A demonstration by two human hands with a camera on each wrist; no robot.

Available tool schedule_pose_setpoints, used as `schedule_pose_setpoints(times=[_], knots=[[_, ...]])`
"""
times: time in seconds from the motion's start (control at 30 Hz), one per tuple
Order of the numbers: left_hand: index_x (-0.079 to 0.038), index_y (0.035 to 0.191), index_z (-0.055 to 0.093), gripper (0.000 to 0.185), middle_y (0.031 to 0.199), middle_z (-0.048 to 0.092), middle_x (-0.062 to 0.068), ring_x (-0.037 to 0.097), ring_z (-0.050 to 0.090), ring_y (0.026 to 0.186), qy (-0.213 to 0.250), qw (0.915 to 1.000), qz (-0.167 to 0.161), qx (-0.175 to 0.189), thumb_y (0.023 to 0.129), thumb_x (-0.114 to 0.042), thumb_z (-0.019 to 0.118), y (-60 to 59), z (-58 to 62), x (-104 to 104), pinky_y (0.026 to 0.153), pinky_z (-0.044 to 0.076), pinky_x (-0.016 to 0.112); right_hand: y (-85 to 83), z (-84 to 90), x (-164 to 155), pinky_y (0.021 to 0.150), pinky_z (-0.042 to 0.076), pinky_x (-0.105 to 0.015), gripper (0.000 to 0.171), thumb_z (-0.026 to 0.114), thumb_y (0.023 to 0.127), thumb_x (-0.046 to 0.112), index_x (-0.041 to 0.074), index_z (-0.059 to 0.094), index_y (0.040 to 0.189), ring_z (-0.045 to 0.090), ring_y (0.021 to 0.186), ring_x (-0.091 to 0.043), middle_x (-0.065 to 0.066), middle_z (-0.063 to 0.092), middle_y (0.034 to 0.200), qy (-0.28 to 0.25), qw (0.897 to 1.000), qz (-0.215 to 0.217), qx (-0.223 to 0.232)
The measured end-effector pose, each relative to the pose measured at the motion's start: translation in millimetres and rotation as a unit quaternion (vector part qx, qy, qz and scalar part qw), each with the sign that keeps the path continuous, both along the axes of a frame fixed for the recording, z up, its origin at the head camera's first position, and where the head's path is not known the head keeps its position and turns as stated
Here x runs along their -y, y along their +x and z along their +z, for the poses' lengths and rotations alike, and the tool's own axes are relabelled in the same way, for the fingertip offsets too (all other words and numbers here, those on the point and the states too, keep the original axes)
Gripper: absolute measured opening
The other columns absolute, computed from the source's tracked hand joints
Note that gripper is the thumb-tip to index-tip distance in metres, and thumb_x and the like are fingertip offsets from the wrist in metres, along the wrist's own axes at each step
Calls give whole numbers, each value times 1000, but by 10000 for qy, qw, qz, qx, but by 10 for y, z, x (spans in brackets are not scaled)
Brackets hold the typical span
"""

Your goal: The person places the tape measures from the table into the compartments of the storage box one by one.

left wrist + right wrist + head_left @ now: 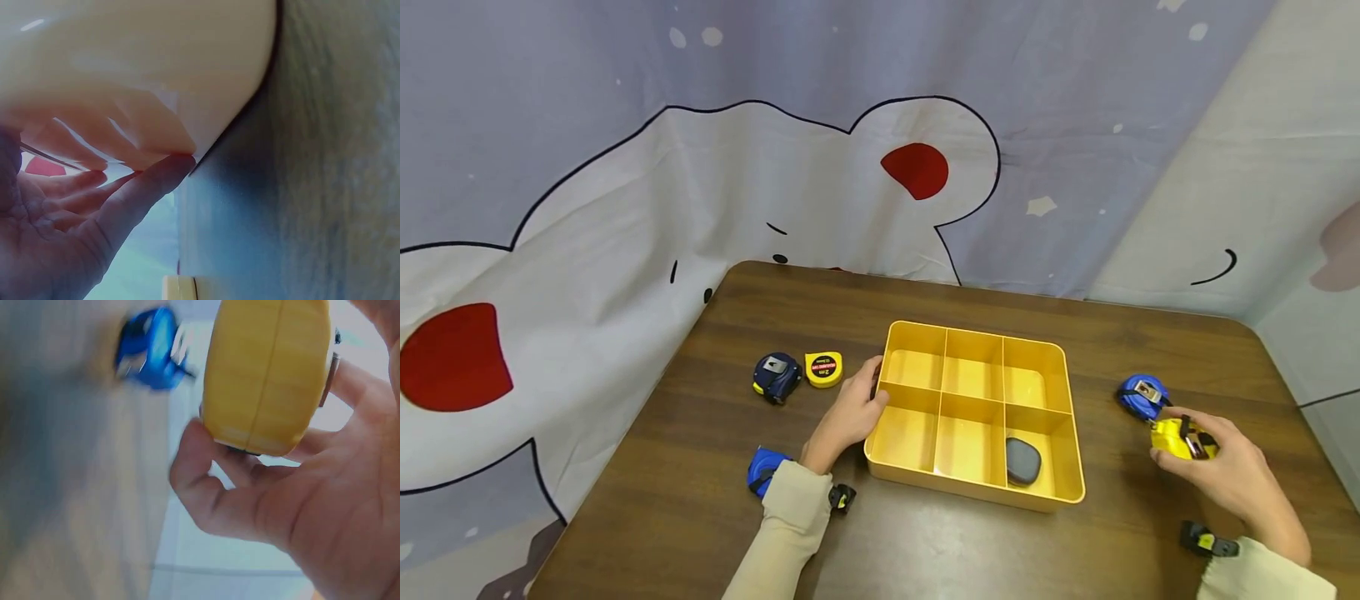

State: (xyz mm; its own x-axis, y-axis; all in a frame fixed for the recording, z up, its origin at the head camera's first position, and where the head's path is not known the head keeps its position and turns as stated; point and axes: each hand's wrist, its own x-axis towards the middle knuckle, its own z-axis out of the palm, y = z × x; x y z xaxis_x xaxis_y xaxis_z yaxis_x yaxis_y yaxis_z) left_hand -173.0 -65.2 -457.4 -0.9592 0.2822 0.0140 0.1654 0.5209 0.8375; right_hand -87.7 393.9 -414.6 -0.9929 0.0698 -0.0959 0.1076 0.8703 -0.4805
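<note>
A yellow tape measure (pixel 1176 438) with a black strap is gripped between the thumb and fingers of my right hand (pixel 1232 467). Its rounded yellow case (pixel 269 375) fills much of the right wrist view. Just beyond it, a blue tape measure (pixel 1142 396) lies on the table. My left hand (pixel 850 412) rests against the outer left wall of a yellow six-compartment tray (pixel 955 477); in the left wrist view its extended fingers and thumb (pixel 150 184) touch the glossy wall. In the tray's front right compartment sits a dark grey rounded object (pixel 1022 461).
Left of the tray, a dark blue tape measure (pixel 777 377) lies beside a small yellow tape measure (pixel 824 369). Another blue tape measure (pixel 765 468) is partly hidden by the left forearm. A patterned curtain (pixel 820 192) hangs behind the wooden table (pixel 820 300).
</note>
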Motion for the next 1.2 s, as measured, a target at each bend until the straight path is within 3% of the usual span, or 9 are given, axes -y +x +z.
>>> schedule_pose_setpoints(times=[0.17, 0.37, 0.5, 0.83, 0.97, 1.2], knots=[[-4, 142, 26, 54, 140, 40, 15, 25, 44, 123, 12, 10000, 7, 38, 91, -11, 43, 2, 0, 4, 100, 37, 42, -46, 162, 279, 69, 38, -55, 82, 70, 76, 42, 8, 33, 141, 37, 106, -51, -34, 31, 134, -97, 9988, 346, -323], [-5, 141, 27, 54, 139, 41, 14, 24, 46, 122, 9, 10000, 10, -4, 91, -11, 44, -9, -6, 4, 99, 38, 41, -74, 276, 601, 62, 40, -32, 79, 78, 70, 34, 10, 40, 134, 49, 90, -35, -22, 47, 122, -207, 9926, 701, -965], [-5, 141, 28, 53, 139, 42, 13, 23, 45, 122, -28, 10000, 27, -2, 91, -11, 43, -2, -10, 5, 100, 38, 41, -84, 293, 789, 59, 42, -26, 72, 79, 69, 32, 10, 45, 128, 50, 86, -28, -17, 50, 116, -305, 9876, 977, -1194], [-4, 142, 25, 54, 140, 39, 15, 26, 44, 123, -130, 9999, -28, 6, 91, -12, 43, 5, -5, 11, 101, 36, 43, -121, 262, 1140, 68, 44, -29, 67, 80, 67, 30, 11, 51, 124, 50, 94, -23, -11, 53, 119, -420, 9739, 1490, -1660], [-3, 142, 24, 55, 140, 38, 16, 26, 44, 123, -151, 9998, -86, -20, 91, -13, 42, -1, -8, 13, 101, 35, 44, -132, 245, 1270, 65, 46, -25, 68, 80, 67, 32, 15, 50, 125, 51, 89, -18, -6, 53, 120, -528, 9723, 1556, -1661], [-3, 142, 25, 56, 140, 39, 16, 25, 44, 123, -126, 9999, -55, -38, 90, -12, 43, -3, -7, 4, 101, 36, 44, -143, 211, 1488, 66, 49, -29, 68, 79, 67, 37, 17, 50, 126, 53, 90, -17, -4, 52, 123, -567, 9643, 1851, -1806]])
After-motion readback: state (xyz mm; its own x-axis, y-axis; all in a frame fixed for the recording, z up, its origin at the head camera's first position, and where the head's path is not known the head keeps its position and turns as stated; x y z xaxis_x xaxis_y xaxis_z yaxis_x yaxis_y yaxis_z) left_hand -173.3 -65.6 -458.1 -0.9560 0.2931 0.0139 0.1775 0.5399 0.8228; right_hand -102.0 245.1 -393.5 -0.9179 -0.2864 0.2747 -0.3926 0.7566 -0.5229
